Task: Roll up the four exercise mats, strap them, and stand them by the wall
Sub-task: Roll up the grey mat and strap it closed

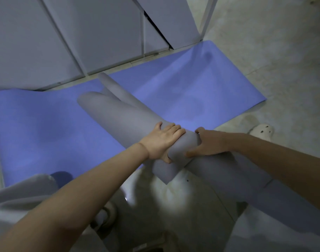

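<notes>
One grey mat roll (119,115) above flat blue mat (192,84): left hand (163,140) wrapped round it, right hand (208,144) clasping its end, arms outstretched

Indoor room: grey wall panels (101,33), pale floor (264,51), blue mat (173,84).

A dim, bluish scene is shown; straight lines are bowed by wide-angle distortion, and the lower foreground is blurred.
</notes>
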`<state>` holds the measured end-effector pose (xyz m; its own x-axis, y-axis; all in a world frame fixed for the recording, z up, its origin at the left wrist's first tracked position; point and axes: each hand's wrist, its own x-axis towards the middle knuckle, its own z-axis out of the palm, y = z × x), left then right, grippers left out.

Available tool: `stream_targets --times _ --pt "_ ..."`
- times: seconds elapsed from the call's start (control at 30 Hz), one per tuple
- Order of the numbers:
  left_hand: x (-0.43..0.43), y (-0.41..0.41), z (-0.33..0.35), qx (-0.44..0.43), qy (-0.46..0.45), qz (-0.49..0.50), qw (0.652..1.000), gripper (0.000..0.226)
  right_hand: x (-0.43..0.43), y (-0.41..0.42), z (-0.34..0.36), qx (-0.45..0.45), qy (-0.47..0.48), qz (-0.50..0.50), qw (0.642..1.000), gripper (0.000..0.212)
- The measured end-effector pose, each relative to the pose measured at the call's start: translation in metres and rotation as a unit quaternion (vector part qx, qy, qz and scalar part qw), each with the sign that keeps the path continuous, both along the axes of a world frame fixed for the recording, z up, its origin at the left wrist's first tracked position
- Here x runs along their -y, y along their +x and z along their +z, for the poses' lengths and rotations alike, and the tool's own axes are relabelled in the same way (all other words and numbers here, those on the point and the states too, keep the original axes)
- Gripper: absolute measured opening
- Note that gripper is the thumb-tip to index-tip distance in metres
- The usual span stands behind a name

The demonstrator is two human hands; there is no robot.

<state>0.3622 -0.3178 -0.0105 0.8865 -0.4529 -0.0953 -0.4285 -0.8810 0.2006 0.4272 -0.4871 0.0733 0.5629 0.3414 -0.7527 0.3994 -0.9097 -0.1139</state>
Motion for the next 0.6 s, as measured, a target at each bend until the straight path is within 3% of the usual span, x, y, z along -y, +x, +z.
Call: stream_targets --times 0.1,0.2,0.37,0.6 --pt "0.006 0.019 0.006 -0.028 0.001 -0.02 0.999 0.093 0.002 -0.025 -0.008 0.123 -0.01 0.083 0.989 0.094" --pt "0.007 0.028 0.008 -0.047 -0.006 -0.022 0.999 0.092 -0.003 -0.032 -0.015 0.181 -0.022 0.094 0.979 0.101" --pt "0.006 0.024 0.002 -0.039 0.0 -0.027 0.999 0.095 -0.011 -0.036 -0.022 0.157 -0.015 0.051 0.986 0.109" --pt "0.009 0.013 -0.007 -0.004 -0.046 0.016 0.999 0.097 -0.013 -0.026 -0.032 0.183 -0.018 0.047 0.982 0.089"
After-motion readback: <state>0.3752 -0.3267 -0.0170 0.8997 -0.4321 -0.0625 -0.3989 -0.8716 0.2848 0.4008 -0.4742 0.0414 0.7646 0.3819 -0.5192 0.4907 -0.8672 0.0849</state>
